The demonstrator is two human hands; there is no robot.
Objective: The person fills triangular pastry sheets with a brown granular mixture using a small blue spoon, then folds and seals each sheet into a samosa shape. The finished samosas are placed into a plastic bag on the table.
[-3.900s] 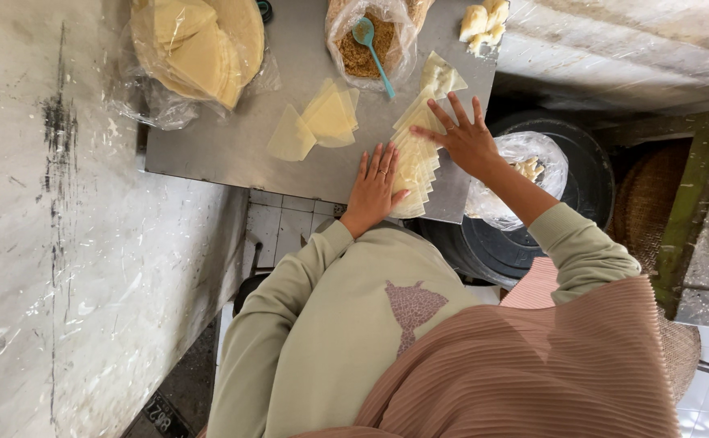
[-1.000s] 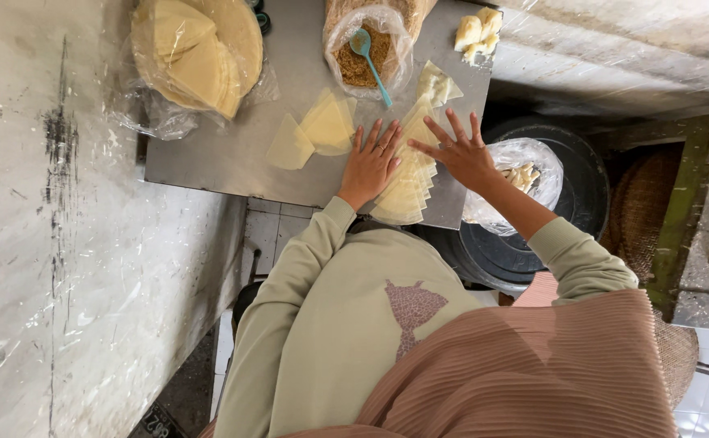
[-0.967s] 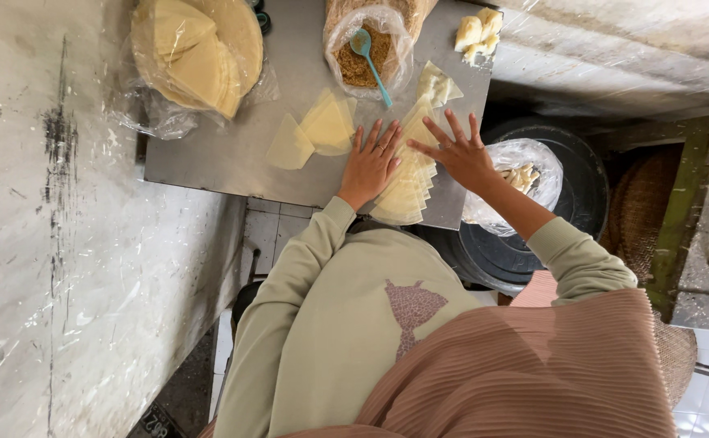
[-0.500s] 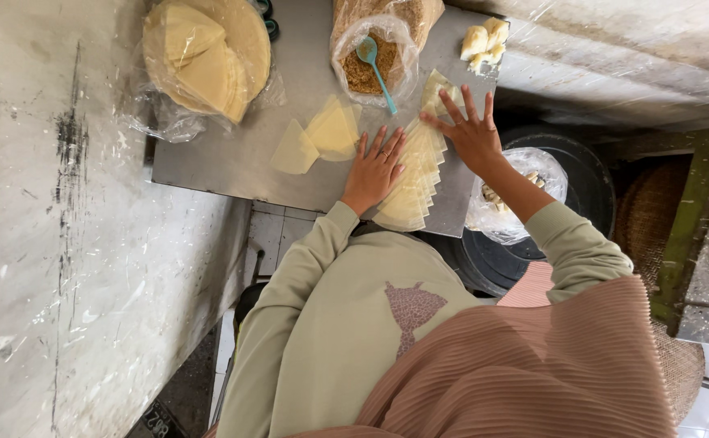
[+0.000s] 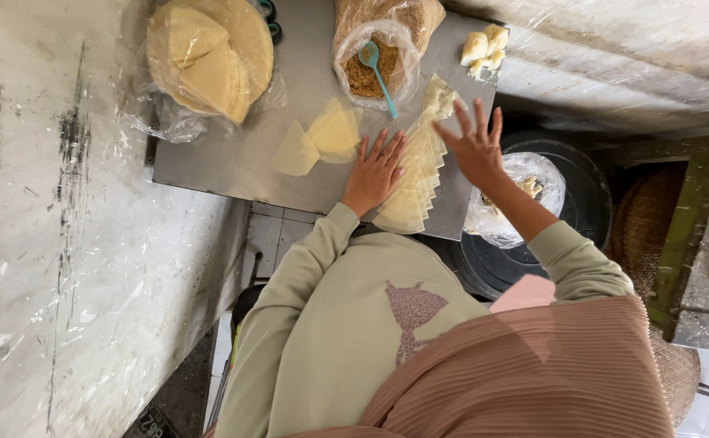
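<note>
I have the fanned row of pale wrapper sheets (image 5: 413, 174) at the middle of the frame, lying on the grey counter (image 5: 232, 158) and running from its near edge up toward the bag of filling. Half a second ago the right hand (image 5: 474, 146) pressed on the upper end of that row; now it is lifted off, fingers (image 5: 479, 115) spread wide and holding nothing, hovering just right of the row's top. The left hand (image 5: 374, 170) has stayed flat on the row's left edge, fingers together and stretched out, clamped on nothing, only pressing. I read that as the spreading stroke being finished at the top end, while the lower sheets are pinned in place

Just left of the row lie a few loose triangular sheets (image 5: 322, 138). Above them, at top centre, stands the clear bag of brown filling (image 5: 374, 65) with a teal spoon (image 5: 377, 69) in it. At upper right sit some folded pieces (image 5: 484, 47). At upper left a stack of round sheets (image 5: 208, 57) rests in plastic. Right of the counter, a bag (image 5: 525, 191) sits over a dark round pan (image 5: 581, 203)
</note>
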